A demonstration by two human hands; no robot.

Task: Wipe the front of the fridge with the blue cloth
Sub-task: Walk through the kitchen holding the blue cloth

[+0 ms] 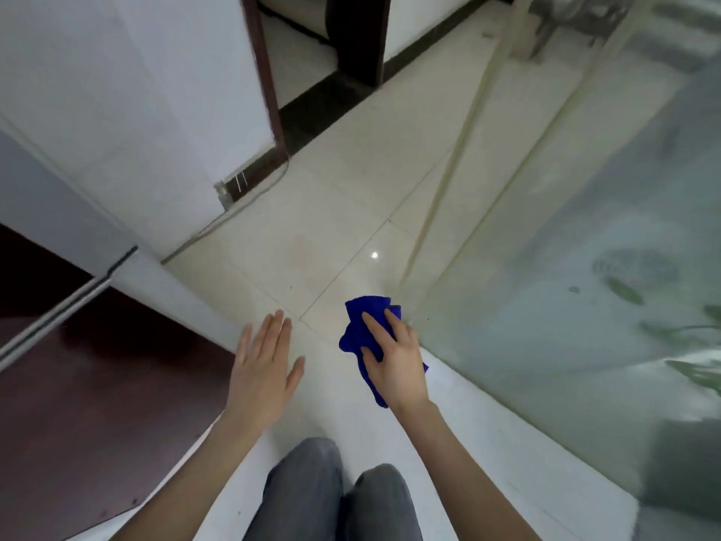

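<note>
Nearest the camera, two knees in grey denim trousers (331,497) show at the bottom edge, with both bare forearms reaching forward over them. The left hand (262,365) is held flat, palm down and empty, its fingers (273,329) straight and close together with the thumb spread to the side. The right hand (394,361) holds the blue cloth (364,326), fingers curled over its top and thumb tucked along its left edge; the cloth is a soft, bunched fabric of deep blue, with crumpled folds sticking out ahead of the knuckles and a corner hanging below the wrist.

The cloth lies at the near edge of a glossy pale green panel (565,306) that fills the right side of the view, with a faint leaf pattern and blurred reflections; whether this is the fridge front cannot be told for certain, nor whether the cloth presses on it. A white band (487,415) runs along its lower border.

To the left sits a dark reddish-brown surface (97,384), smooth and dimly shiny, edged in white. Beyond the hands stretches a floor (351,197) of large cream tiles with thin grout lines and one bright light spot. A thin cable (242,206) trails along the foot of a white wall (136,91). Farthest off, a dark wooden door frame (265,72) opens onto another room.
</note>
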